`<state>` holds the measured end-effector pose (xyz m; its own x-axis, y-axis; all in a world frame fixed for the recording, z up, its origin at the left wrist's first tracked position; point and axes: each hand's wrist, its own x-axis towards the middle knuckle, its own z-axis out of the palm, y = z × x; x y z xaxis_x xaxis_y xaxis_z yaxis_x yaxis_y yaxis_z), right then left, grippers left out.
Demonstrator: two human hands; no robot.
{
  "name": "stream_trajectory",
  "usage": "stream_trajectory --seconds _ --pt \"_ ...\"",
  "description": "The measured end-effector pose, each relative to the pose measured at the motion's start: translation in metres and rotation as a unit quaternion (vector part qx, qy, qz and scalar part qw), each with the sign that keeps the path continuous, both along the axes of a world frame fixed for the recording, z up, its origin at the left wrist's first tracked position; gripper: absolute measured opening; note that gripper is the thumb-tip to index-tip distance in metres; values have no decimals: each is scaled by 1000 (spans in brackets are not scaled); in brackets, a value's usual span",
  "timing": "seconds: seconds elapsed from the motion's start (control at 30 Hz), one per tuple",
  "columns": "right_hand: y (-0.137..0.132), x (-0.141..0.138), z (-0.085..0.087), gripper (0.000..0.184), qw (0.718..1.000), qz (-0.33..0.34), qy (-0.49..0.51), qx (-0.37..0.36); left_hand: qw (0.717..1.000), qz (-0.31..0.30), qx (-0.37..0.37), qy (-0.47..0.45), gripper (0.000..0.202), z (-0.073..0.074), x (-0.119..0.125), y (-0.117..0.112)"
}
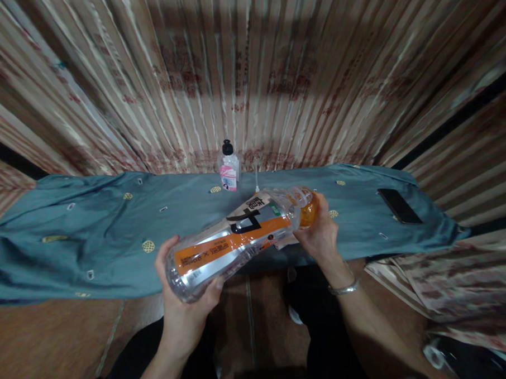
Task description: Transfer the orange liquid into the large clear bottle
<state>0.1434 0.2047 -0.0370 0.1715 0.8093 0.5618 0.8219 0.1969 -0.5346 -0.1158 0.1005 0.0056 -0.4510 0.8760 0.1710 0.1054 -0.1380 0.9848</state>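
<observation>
A large clear plastic bottle [238,225] with an orange, white and silver label is tilted in the air over the table's front edge. My left hand [185,304] is wrapped around its base, thumb on the near side. Around the orange piece [308,207] at the bottle's neck end, my right hand [320,231] is closed. Whether that piece is a cap or something else, I cannot make out. Behind the bottle, a small clear bottle [229,169] with a black top and pink label stands upright. A thin pale stick-like piece [257,175] rises beside it.
A long, narrow table wears a teal cloth [108,233] with small yellow prints. Toward its right end lies a black phone [399,206]. Striped, pleated curtains [258,72] hang behind and on both sides. A dark bag-like item [472,361] sits at lower right.
</observation>
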Motion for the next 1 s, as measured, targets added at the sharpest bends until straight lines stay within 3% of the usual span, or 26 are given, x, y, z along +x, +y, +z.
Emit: stream_trajectory --seconds 0.4,0.63,0.83,1.0 --pt "0 1 -1 76 1000 -6 5 10 1000 -2 -1 -18 92 2 3 0" --pt "1 0 -2 78 1000 -10 8 20 999 -45 10 11 89 -9 -8 7" --pt "2 -1 3 73 999 -2 34 17 993 -35 -12 -113 92 -14 0 9" --pt "1 -2 6 74 997 9 69 -13 984 -67 -27 -165 92 -30 -4 14"
